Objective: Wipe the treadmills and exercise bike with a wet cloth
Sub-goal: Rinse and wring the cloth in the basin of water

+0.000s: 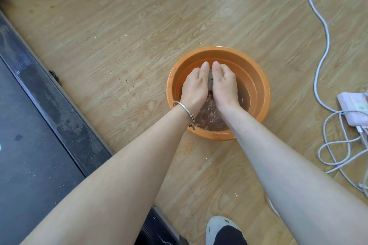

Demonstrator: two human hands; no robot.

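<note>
Both hands, left hand (196, 83) and right hand (224, 83), are squeezing the soft, soggy cloth (210, 81) over the basin (258, 85); likely slippery, gripping its bunched middle

No text, label or number can be read anywhere (power strip (354, 108) markings too blurred).

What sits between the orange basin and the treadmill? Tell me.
Only bare wooden floor with scattered specks, in the head view; the orange basin and treadmill stand apart.

Both hands (210, 83) squeeze grey cloth (210, 82) over orange basin (256, 77).
</note>
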